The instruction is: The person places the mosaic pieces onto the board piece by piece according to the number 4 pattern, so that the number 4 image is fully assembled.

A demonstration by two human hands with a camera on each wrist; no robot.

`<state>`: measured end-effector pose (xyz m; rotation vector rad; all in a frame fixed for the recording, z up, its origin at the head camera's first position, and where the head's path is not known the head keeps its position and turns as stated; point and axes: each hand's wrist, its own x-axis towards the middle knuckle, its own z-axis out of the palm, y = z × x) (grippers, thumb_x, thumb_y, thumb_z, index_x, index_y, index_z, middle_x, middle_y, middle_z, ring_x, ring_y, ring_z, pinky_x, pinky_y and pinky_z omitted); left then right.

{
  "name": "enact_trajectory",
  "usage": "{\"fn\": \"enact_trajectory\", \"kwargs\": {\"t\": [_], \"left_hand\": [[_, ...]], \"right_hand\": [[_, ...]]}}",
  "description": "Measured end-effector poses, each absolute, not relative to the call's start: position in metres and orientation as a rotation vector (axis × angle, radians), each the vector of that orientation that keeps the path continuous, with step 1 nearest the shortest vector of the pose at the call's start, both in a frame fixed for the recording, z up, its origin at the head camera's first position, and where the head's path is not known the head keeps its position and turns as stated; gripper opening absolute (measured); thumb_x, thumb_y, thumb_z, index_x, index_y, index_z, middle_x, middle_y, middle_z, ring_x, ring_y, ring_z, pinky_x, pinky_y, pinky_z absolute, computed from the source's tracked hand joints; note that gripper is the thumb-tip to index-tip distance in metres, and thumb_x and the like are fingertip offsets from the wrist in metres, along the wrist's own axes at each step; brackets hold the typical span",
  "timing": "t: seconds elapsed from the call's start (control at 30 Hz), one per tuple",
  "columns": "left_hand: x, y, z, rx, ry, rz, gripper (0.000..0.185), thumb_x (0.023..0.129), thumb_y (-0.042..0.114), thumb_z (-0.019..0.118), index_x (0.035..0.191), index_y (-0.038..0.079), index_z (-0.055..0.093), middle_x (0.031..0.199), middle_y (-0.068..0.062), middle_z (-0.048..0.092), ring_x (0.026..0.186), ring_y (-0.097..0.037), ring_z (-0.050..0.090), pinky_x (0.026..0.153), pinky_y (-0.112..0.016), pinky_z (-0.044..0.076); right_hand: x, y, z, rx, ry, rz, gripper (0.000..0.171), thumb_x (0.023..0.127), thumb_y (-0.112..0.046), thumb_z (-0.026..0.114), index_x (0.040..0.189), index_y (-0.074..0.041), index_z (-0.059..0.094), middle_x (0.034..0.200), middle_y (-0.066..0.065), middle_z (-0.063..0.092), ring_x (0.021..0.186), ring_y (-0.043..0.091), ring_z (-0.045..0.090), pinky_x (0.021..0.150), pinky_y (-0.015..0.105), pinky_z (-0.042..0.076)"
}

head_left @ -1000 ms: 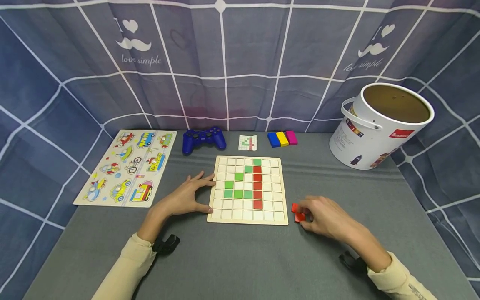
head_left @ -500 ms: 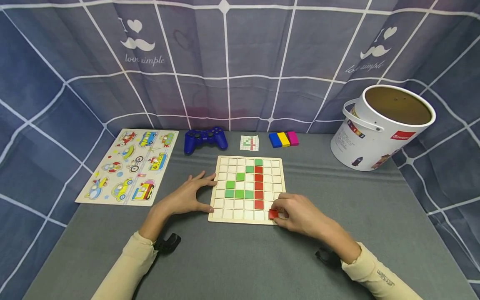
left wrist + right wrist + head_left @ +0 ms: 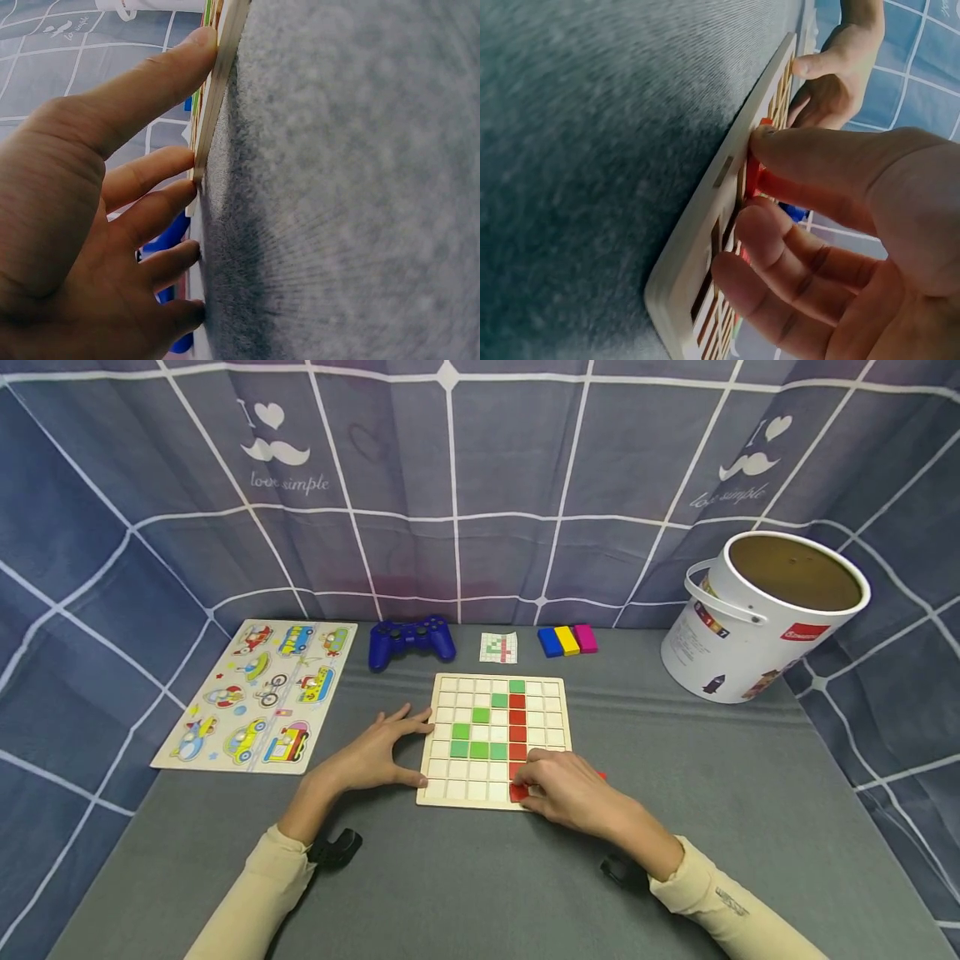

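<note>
A square wooden grid board (image 3: 456, 790) lies on the table, with green tiles (image 3: 478, 750) in a stepped shape and a column of red tiles (image 3: 517, 733). With fingertips and thumb, my left hand (image 3: 366, 755) touches the board's left edge, its fingers spread. Over the lower right of the board, my right hand (image 3: 576, 789) pinches a red tile (image 3: 517, 793) between thumb and finger at the bottom row, below the red column. In the right wrist view this red tile (image 3: 753, 177) stands partly tilted at its slot. Another red tile (image 3: 602, 775) shows just behind the right hand, mostly hidden.
Behind the board lie a small pattern card (image 3: 498, 647), a blue game controller (image 3: 411, 642) and blue, yellow and magenta tiles (image 3: 567, 641). A picture puzzle board (image 3: 258, 693) lies at left. At the back right stands a white bucket (image 3: 738, 647).
My right hand has picked up a red tile from the right of the board and carried it left to the bottom row. The left hand has stayed at the board's edge.
</note>
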<state>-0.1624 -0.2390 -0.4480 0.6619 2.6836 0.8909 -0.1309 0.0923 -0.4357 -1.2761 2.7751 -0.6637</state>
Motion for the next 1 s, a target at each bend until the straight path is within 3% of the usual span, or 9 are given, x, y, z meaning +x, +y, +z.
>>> {"fn": "enact_trajectory", "kwargs": {"t": [0.33,0.6,1.0], "left_hand": [[-0.161,-0.241,-0.45,0.644,2.677,0.897,0.085,0.072,0.035,0.091,0.145,0.012,0.054,0.162,0.002,0.029,0.151,-0.032,0.01,0.119,-0.061,0.0],[-0.161,-0.241,-0.45,0.642,2.677,0.898,0.086,0.072,0.035,0.091,0.145,0.012,0.054,0.162,0.002,0.029,0.151,-0.033,0.011,0.118,-0.061,0.0],[-0.162,-0.241,-0.449,0.648,2.682,0.896,0.086,0.071,0.036,0.091,0.145,0.012,0.054,0.162,0.002,0.029,0.151,-0.033,0.011,0.118,-0.062,0.0]], "right_hand": [[-0.132,0.086,-0.436,-1.19,2.827,-0.635,0.017,0.076,-0.013,0.084,0.083,-0.016,0.07,0.071,-0.009,0.055,0.062,0.006,0.046,0.052,0.023,0.039],[-0.135,0.089,-0.436,-1.145,2.833,-0.656,0.022,0.073,-0.018,0.089,0.083,-0.016,0.07,0.072,-0.008,0.059,0.066,0.005,0.049,0.056,0.024,0.043],[-0.136,0.146,-0.427,-0.92,2.952,-0.65,0.026,0.071,-0.019,0.09,0.088,-0.012,0.07,0.076,-0.006,0.058,0.065,0.005,0.049,0.057,0.026,0.042]]}}
